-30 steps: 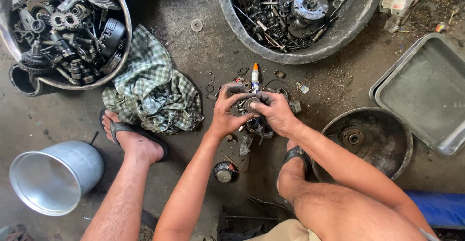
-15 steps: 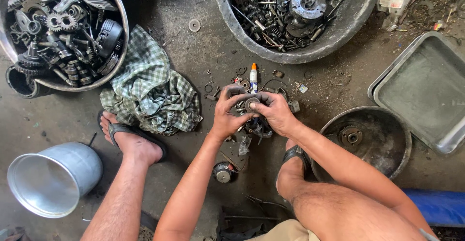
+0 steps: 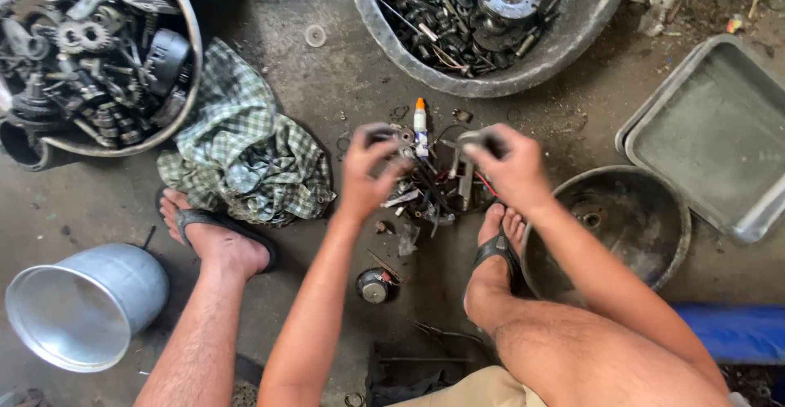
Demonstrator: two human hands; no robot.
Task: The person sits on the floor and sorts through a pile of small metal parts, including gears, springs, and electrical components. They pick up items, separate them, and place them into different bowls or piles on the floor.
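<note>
Both closed, left hand [image 3: 365, 174] and right hand [image 3: 509, 164], each gripping what looks like half of a dark metal part [image 3: 378, 135], blurred, above the parts pile [image 3: 429, 190], mid-separation.

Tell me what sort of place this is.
Probably a small repair workshop, working on the floor. Two basins hold oily gears and metal parts, a greasy checked rag lies nearby, and both hands hold small dark parts over a pile of bits.
</note>
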